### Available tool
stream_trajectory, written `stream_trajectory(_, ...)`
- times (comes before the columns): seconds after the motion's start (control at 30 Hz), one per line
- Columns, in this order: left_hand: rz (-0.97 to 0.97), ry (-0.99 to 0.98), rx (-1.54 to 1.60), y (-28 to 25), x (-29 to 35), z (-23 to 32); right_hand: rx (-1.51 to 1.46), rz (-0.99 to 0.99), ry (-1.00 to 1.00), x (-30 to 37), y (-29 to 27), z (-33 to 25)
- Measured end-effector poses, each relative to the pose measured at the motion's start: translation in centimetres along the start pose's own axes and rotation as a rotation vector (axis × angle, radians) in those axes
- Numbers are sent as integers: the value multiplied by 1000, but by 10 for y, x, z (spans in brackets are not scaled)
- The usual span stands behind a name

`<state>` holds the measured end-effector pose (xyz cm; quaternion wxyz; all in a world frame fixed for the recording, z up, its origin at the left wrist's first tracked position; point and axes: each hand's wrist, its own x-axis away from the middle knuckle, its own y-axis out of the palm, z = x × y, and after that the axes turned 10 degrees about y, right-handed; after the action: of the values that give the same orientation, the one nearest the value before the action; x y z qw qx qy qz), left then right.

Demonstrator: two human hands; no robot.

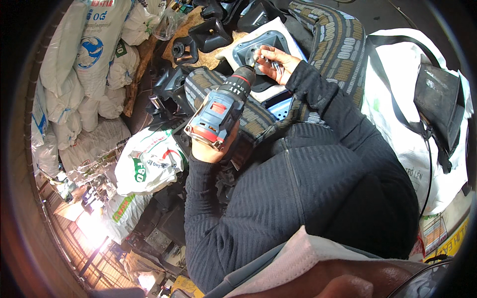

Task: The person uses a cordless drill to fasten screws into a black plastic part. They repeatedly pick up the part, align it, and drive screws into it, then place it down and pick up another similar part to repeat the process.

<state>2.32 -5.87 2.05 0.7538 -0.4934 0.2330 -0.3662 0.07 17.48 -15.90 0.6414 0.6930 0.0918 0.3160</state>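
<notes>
The black square-flanged part [276, 40] lay in the upper middle of the frame, on a white pad [274, 25] between the person's legs, which were in patterned trousers [343, 47]. The left hand [213, 151], near the centre, held a blue and red cordless drill [217, 116] from below; its fingers were closed around the grip, though most were hidden by the drill's body — whether one pressed the trigger could not be told. The drill's chuck [238, 83] pointed up and to the right, its tip close to the part; contact could not be made out. The right hand [280, 64], just beside that tip, had its fingers drawn in narrow, holding several small metal pieces [271, 63] above the part.

More black moulded pieces [211, 35] were lying at the top of the frame, to the left of the pad. White sacks [97, 54] were stacked at the upper left, and a printed white bag [149, 161] sat left of centre. At the right edge a black pouch [437, 94] rested on a large white sack [392, 54].
</notes>
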Motion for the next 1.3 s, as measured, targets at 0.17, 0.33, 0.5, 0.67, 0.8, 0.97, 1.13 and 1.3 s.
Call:
stream_trajectory(0.17, -22, -98, 145, 5, 7, -8, 46, 1, -34, 1, 5, 3)
stream_trajectory(0.33, -22, 70, -41, 0, -4, -8, 140, 77, 0, 0, 0, 2)
stream_trajectory(0.5, -123, -88, 161, -4, -5, -6, 275, 202, 46, 5, 11, 1)
stream_trajectory(0.67, -25, 280, -196, -12, -26, -12, 225, 141, -18, 12, 8, -3)
stream_trajectory(0.8, -32, -280, 305, -6, 3, -32, 261, 389, -223, 18, -55, -26)
stream_trajectory(0.97, 6, -227, 285, 10, -10, -56, 791, 833, -280, -5, -69, -14)
stream_trajectory(1.13, -38, -204, 299, 16, -40, -71, 1099, 969, -210, -29, -71, -10)
stream_trajectory(1.3, -79, -311, 348, 14, -55, -75, 1144, 813, -226, -30, -59, -15)
